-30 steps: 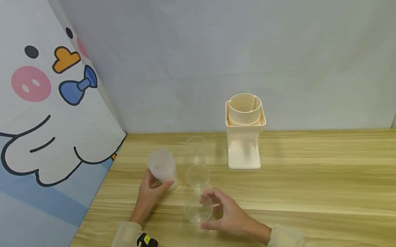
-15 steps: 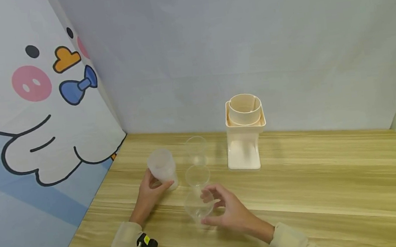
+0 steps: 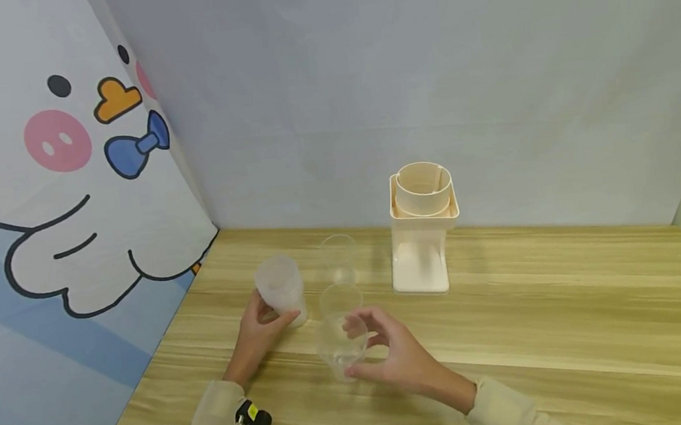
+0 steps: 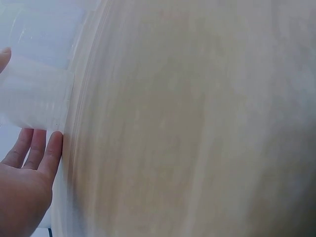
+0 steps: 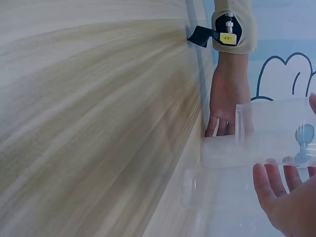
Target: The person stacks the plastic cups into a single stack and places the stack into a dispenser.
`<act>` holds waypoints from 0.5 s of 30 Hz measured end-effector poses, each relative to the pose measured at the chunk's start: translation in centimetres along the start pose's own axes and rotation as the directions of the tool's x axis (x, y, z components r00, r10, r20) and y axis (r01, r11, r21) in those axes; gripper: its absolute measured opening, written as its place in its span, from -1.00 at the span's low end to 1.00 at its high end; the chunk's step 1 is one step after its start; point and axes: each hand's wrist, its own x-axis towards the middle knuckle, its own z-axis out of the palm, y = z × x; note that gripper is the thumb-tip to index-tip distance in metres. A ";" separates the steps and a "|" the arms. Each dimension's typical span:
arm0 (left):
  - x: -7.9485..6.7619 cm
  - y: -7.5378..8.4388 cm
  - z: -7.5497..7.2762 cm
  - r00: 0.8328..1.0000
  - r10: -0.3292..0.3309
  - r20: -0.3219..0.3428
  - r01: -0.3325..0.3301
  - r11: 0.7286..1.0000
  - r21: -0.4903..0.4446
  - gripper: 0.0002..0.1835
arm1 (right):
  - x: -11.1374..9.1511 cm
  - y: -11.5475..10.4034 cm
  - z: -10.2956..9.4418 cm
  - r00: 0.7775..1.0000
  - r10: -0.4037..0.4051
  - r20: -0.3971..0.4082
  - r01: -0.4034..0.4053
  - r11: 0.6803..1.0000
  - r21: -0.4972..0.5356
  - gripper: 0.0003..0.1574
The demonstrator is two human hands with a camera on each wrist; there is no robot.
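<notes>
My left hand [image 3: 263, 326] holds a stack of nested translucent plastic cups [image 3: 278, 281] standing on the wooden table at the left, thumb on one side and fingers on the other. In the left wrist view the fingertips [image 4: 52, 148] press against the side of the stack. With thumb and fingers spread around it, my right hand [image 3: 392, 352] grips a clear plastic cup [image 3: 335, 351]. Its base is raised off the table in the right wrist view. Behind it, a second clear cup [image 3: 340, 299] and a third [image 3: 337, 246] stand in a row.
A cream-coloured holder [image 3: 418, 260] with a round open top stands at the back, right of the cups. A pale cloth wall [image 3: 424, 58] closes off the rear, and a printed cartoon panel [image 3: 61, 221] rises along the table's left edge.
My right hand has lifted the clear cup and moved it slightly away from me, so it overlaps the second cup in view. The left hand and the stack stay put.
</notes>
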 end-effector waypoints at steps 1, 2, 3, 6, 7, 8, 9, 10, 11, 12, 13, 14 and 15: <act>0.0 0.0 0.0 1.000 0.001 0.000 -0.001 1.000 -0.001 -0.23 | 0.0 -0.1 0.0 1.000 -0.004 -0.002 0.004 1.000 -0.002 -0.20; 0.0 0.0 0.0 1.000 0.003 0.001 -0.003 1.000 -0.004 -0.23 | 0.1 -0.2 0.0 1.000 -0.008 -0.003 0.008 1.000 -0.004 -0.20; 0.0 0.0 0.0 1.000 0.004 0.001 -0.004 1.000 -0.006 -0.23 | 0.1 -0.3 0.0 1.000 -0.012 -0.006 0.012 1.000 -0.005 -0.20; 0.0 0.0 0.0 1.000 0.006 0.002 -0.006 1.000 -0.007 -0.23 | 0.3 -0.5 -0.1 1.000 -0.026 -0.013 0.026 1.000 -0.005 -0.20; 0.0 0.0 0.0 1.000 0.004 0.001 -0.004 1.000 -0.007 -0.23 | 0.4 -0.5 0.0 0.999 -0.033 -0.015 0.033 0.999 -0.004 -0.21; 0.0 0.0 0.0 1.000 0.003 0.001 -0.003 1.000 -0.007 -0.23 | 0.5 -0.6 0.0 0.999 -0.039 -0.016 0.039 0.999 -0.004 -0.21; 0.0 0.0 0.0 1.000 0.001 0.001 -0.001 1.000 -0.008 -0.23 | 0.6 -0.7 0.0 0.999 -0.042 -0.016 0.042 0.999 -0.001 -0.21; 0.0 0.0 0.0 1.000 -0.002 0.001 0.002 1.000 -0.007 -0.23 | 0.7 -0.9 0.0 0.999 -0.049 -0.016 0.049 0.999 -0.001 -0.21; 0.0 0.0 0.0 1.000 -0.003 0.001 0.003 1.000 -0.007 -0.23 | 0.7 -1.0 0.0 0.998 -0.054 -0.017 0.054 0.999 -0.001 -0.22; 0.0 0.0 0.0 1.000 -0.006 0.000 0.006 1.000 -0.009 -0.23 | 0.8 -1.2 -0.1 0.998 -0.060 -0.016 0.060 0.998 -0.001 -0.22; 0.0 0.0 0.0 1.000 -0.007 0.000 0.007 1.000 -0.008 -0.23 | 0.9 -1.3 -0.1 0.998 -0.064 -0.017 0.064 0.998 0.001 -0.22; 0.0 0.0 0.0 1.000 -0.006 0.000 0.006 1.000 -0.008 -0.23 | 1.0 -1.4 -0.1 0.998 -0.066 -0.018 0.066 0.998 0.003 -0.23; 0.0 -0.1 0.0 1.000 -0.006 -0.001 0.006 1.000 -0.009 -0.23 | 1.1 -1.5 -0.1 0.998 -0.066 -0.019 0.066 0.998 0.000 -0.23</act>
